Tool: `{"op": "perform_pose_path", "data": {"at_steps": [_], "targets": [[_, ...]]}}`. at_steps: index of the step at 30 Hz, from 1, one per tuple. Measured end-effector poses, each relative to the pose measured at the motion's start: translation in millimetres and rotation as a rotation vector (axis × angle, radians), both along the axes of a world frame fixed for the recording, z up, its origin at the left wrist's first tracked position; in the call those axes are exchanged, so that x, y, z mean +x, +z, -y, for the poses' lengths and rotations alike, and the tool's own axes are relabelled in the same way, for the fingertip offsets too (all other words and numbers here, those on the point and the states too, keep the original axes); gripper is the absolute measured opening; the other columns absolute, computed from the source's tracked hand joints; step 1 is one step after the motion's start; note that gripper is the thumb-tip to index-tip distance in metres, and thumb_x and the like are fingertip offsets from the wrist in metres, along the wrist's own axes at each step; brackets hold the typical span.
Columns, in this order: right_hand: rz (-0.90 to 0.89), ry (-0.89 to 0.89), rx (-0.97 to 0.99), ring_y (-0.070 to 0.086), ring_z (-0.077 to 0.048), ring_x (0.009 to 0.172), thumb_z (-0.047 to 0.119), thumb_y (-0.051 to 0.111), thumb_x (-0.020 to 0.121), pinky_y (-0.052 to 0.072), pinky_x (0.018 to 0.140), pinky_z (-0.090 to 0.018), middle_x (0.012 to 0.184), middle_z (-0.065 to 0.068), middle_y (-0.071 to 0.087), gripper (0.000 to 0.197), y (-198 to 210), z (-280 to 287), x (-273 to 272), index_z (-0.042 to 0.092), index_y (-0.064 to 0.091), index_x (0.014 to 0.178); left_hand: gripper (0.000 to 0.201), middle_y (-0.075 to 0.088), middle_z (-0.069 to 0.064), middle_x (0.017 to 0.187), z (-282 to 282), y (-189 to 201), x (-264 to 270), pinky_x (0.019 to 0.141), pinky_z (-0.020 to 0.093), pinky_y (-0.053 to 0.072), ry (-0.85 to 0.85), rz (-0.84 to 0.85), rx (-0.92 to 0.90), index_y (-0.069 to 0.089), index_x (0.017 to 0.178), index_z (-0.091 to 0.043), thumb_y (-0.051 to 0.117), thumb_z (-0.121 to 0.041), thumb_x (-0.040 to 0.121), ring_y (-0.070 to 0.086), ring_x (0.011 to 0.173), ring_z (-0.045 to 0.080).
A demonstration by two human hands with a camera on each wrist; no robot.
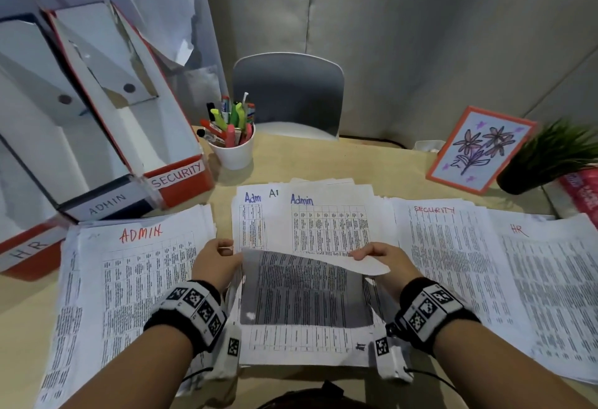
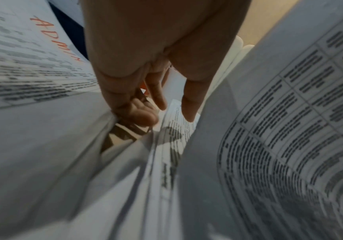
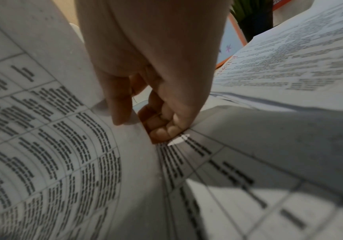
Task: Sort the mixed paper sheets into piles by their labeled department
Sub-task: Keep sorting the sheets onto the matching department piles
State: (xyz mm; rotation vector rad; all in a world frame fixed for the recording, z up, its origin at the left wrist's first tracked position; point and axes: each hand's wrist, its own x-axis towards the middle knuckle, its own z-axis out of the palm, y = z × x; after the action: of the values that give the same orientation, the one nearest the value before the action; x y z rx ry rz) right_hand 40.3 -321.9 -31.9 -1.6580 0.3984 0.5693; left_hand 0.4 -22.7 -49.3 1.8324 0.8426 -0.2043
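My left hand (image 1: 216,259) and right hand (image 1: 379,259) pinch the curled white printed sheet (image 1: 304,289) above the middle pile (image 1: 323,217).

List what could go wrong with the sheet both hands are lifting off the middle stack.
1. The lifted sheet curls toward the person, its label hidden, so it may get misfiled.
2. The left hand and right hand hold only its far corners; the grip could crease them.
3. The Admin sheets beneath are already fanned; dragging could scatter them toward the SECURITY pile.
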Motion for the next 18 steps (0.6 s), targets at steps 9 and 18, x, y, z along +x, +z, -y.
{"op": "perform_pose_path", "data": {"at_steps": [9,18], "targets": [[0.022,0.009,-0.151,0.066,-0.025,0.082,-0.002,0.068,0.081,0.054,0.086,-0.041,0.083,-0.009,0.071,0.013,10.1,17.2,1.3,0.010,0.071,0.077,0.074,0.061,0.015,0.119,-4.9,-14.2,3.2,0.093,0.042,0.047,-0.134,-0.086,0.102,0.044,0.130,-0.007,0.083,-0.009,0.067,0.059,0.101,0.029],[0.060,-0.231,-0.650,0.054,-0.028,0.076,0.011,0.061,0.089,0.050,0.076,-0.040,0.072,-0.013,0.055,0.018,75.0,232.8,40.9,-0.001,0.062,0.075,0.071,0.072,-0.003,0.093,-27.8,-51.9,8.7,0.083,0.046,0.054,-0.243,-0.142,0.163,0.062,0.105,-0.027,0.087,-0.055,0.045,0.068,0.082,0.020]]}}
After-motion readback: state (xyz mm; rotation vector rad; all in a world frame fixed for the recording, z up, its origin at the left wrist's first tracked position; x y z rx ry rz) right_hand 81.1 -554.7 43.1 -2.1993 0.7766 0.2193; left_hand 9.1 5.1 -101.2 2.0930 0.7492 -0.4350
